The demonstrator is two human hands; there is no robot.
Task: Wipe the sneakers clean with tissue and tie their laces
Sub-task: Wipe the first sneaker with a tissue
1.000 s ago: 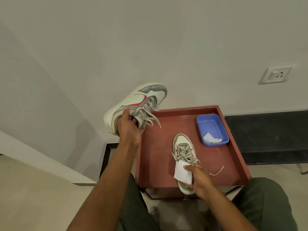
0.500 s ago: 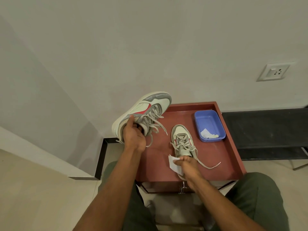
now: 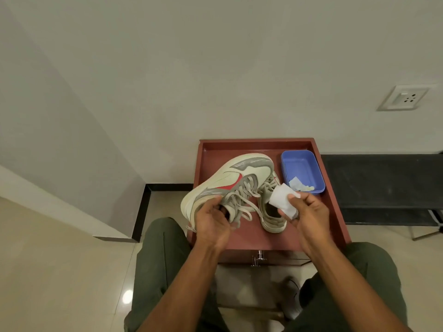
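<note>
Left hand grips the raised sneaker (laces loose); right hand pinches a tissue just beside it.

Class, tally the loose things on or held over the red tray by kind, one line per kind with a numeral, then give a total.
Sneakers: 2, one held in the left hand at, one lying on the red tray at
Clean tissue: 1, pinched in the right hand at
Blue tub: 1
Used tissue scraps in the tub: 1 clump
Total: 5
</note>
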